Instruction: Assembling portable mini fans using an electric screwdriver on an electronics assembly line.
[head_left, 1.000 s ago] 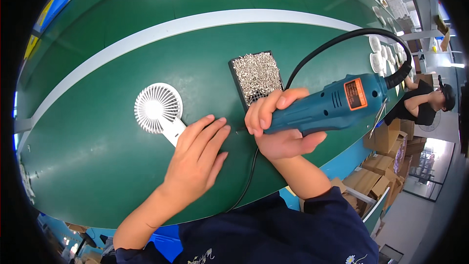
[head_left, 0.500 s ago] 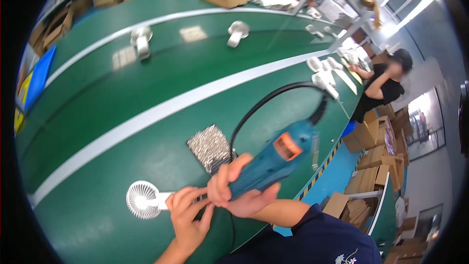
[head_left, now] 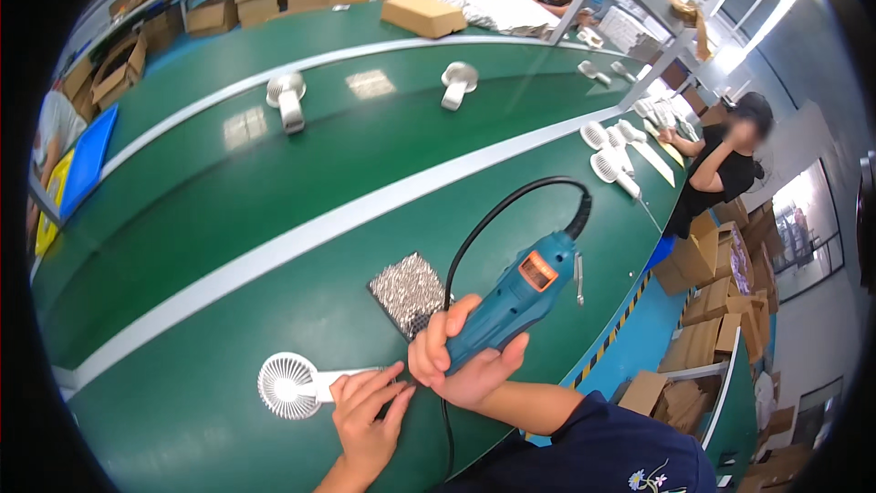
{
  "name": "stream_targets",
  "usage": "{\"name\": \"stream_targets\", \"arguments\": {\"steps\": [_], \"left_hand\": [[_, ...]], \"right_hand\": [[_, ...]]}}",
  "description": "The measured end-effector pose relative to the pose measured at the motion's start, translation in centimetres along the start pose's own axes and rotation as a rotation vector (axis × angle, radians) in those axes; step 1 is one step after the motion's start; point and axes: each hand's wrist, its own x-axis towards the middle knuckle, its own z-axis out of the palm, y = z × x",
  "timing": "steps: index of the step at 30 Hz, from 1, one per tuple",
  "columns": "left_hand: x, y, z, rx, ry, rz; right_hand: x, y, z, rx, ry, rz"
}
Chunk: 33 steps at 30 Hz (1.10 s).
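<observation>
From my end I see a smooth plastic screwdriver (head_left: 504, 309); left of it, shiny metal screws (head_left: 409, 285) and a smooth plastic fan (head_left: 287, 385); beneath it, a glossy tabletop (head_left: 228, 319).

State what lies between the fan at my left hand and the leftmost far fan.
In the head view, a long white strip lies there, with green surface either side.

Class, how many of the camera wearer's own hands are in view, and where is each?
2. The left hand touches the handle of the white handheld fan; the right hand, to its right, grips the blue power tool. Neither is hidden.
</observation>
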Motion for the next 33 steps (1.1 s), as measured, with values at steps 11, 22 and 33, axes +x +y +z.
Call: {"name": "stream_targets", "arguments": {"steps": [11,22,33], "left_hand": [[1.1,-0.5,0.9,0.001,0.079,0.119],[0.4,-1.0,0.7,-0.007,0.037,0.181],[0.6,-1.1,0.7,0.01,0.03,0.194]], "right_hand": [[1.3,-1.6,0.0,-0.042,0.085,-0.028],[1.3,-2.4,0.1,-0.115,0.107,0.0],[1.3,-2.5,-0.1,-0.116,0.127,0.04]]}}
